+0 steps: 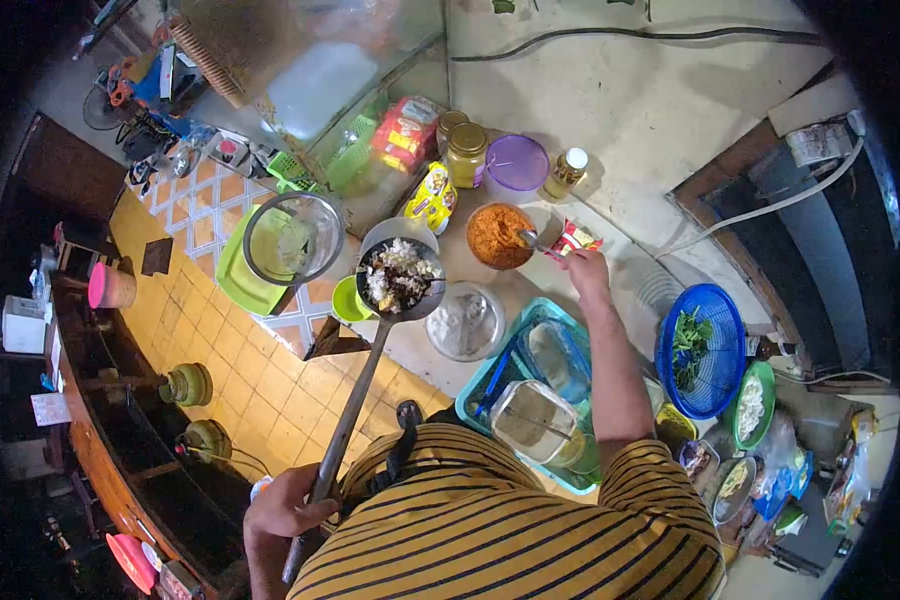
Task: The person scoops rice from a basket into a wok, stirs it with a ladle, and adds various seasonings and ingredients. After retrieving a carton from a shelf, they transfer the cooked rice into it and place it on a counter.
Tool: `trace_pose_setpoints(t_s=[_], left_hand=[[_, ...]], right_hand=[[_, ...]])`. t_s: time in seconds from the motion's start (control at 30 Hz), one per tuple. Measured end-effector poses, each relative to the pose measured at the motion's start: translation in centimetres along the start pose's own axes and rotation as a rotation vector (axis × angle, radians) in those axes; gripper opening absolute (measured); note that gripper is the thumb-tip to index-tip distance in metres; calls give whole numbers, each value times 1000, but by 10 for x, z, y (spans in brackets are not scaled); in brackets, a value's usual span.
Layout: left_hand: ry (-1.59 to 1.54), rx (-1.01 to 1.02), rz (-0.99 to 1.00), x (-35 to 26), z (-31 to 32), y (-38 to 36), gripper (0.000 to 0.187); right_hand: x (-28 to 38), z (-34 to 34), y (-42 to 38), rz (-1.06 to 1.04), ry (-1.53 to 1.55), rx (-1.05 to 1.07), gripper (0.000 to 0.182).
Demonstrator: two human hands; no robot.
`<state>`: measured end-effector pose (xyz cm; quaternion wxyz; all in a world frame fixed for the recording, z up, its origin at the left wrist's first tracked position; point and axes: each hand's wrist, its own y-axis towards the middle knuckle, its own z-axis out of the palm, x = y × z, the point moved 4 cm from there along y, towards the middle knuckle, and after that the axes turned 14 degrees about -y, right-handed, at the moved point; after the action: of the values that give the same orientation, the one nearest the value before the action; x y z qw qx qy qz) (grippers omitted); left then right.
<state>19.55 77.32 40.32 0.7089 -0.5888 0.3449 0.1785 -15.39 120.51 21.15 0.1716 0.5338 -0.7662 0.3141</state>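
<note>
My left hand (292,508) is closed around the handle of a large long-handled ladle (378,345). Its metal bowl holds a white crumbly food mixed with something dark brown. My right hand (584,270) grips a metal spoon (532,240) whose tip is in a bowl of orange-red paste (498,237). Just behind those fingers lies a red-and-white packet (576,238). A clear container with white powder (465,321) stands between the ladle and a teal basket (466,398). A green cup (349,299) sits beside the ladle's bowl, partly covered by it.
Behind the paste stand a jar (466,157), a yellow packet (432,198), a purple lid (518,162) and a white-capped bottle (566,174). A blue colander (701,350) with green leaves is at right. A glass bowl (293,238) rests over a green tray (245,270) at left.
</note>
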Motion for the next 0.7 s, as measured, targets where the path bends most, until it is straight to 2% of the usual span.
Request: trace_pose_setpoints(t_s=[0.03, 0.1, 0.2, 0.27, 0.33, 0.37, 0.43, 0.47, 0.53, 0.57, 0.7], left_hand=[[-5, -7, 2, -3, 1, 1, 28], [-78, -1, 9, -11, 5, 2, 29], [-23, 30, 66, -2, -1, 9, 28], [-50, 58, 26, -6, 0, 11, 28], [-147, 86, 91, -16, 5, 14, 20], [-192, 107, 51, -21, 8, 12, 21], [-151, 114, 56, -14, 8, 14, 21], [-105, 120, 57, -10, 7, 15, 22], [-84, 115, 42, -4, 6, 16, 22], [-55, 126, 23, -1, 8, 16, 23], [-139, 110, 82, -8, 19, 18, 22]], right_hand=[[2, -2, -5, -8, -1, 4, 22], [14, -5, -18, -89, 212, 69, 19], [69, -19, -76, -222, 337, 84, 15], [88, -9, -111, -263, 346, 109, 14], [98, 5, -132, -488, 194, 66, 14], [90, 16, -129, -495, 190, 69, 14], [92, 38, -137, -1054, -365, -207, 14], [88, 41, -137, -1064, -363, -205, 14], [81, 36, -142, -1034, -193, -360, 17], [82, 35, -142, -1041, -219, -292, 14], [75, 37, -137, -1058, -211, -299, 12]])
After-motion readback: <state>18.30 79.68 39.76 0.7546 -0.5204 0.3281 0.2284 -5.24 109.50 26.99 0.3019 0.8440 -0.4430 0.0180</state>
